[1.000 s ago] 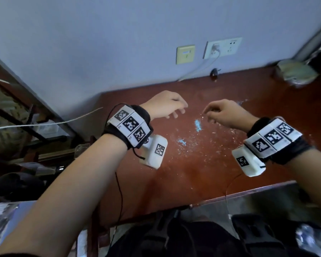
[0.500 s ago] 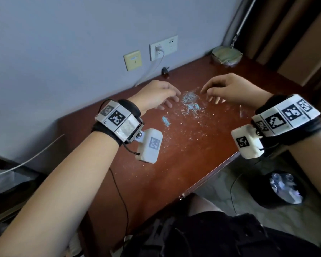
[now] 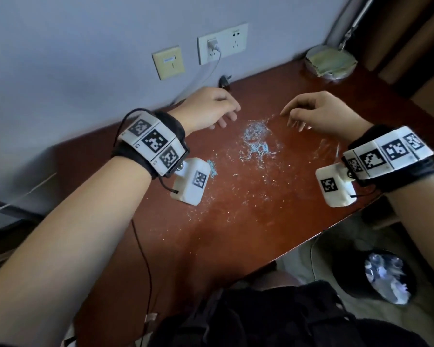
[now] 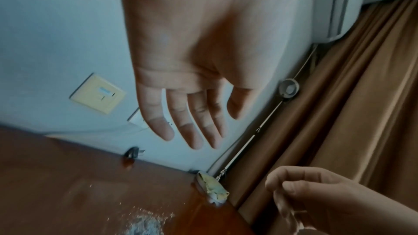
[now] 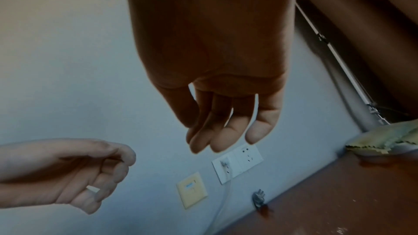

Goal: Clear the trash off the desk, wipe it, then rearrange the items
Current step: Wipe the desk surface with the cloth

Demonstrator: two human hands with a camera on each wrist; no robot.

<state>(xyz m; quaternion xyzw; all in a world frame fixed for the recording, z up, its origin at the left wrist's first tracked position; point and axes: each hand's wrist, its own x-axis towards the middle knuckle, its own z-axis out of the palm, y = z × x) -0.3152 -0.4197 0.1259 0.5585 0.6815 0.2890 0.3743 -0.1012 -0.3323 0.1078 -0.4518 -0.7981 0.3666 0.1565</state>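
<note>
1. The left hand [image 3: 209,108] and right hand [image 3: 322,111] hang apart over the far middle of the desk [image 3: 236,221], fingers loosely curled and relaxed, holding nothing that I can make out; a small pale fleck seems to cling to the left hand's fingers [image 5: 99,189] in the right wrist view, too small to name
2. Between the hands and a little nearer lies the trash: a heap of pale blue-white crumbs [image 3: 257,139], with finer specks strewn toward the near edge and a small blue bit [image 3: 212,167] just beside the left wrist camera
3. My judgement: the trash-clearing step is in hand, wiping and rearranging not yet begun. The next move calls for cupped hands sweeping the crumbs together, then carrying them to the bin [image 3: 376,279] on the floor at near right
4. Only the head view shows the bin and the full spread of crumbs
5. The wrist views show the palm sides, hidden from above; the left wrist view also shows the cloth [image 4: 212,188] on the far right corner, edge-on
</note>
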